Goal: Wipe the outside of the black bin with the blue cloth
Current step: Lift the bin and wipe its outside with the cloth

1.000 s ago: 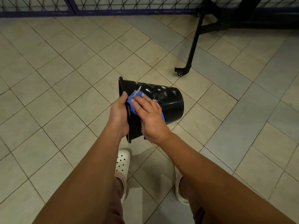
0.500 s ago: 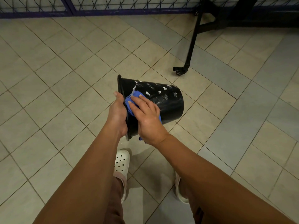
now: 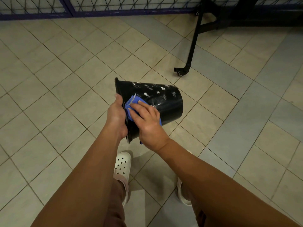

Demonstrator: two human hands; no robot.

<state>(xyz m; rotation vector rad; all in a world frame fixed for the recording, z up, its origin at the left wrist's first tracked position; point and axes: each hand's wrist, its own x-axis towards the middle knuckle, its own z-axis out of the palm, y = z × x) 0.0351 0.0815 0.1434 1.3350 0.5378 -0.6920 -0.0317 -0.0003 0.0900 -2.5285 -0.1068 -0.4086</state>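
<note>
The black bin is held on its side above the tiled floor, its mouth to the left and its base to the right. White smears dot its upper wall. My left hand grips the rim at the mouth. The blue cloth lies against the bin's side near the rim. My right hand presses on the cloth with fingers spread flat; most of the cloth is hidden under it.
A black metal leg with a caster stands on the floor at the upper right. A wire mesh fence with a blue bar runs along the far edge. My feet in white clogs stand below the bin.
My right hand with the cloth has slid slightly along the bin's side near the rim. The bin's tilt and my left hand's grip look unchanged.
</note>
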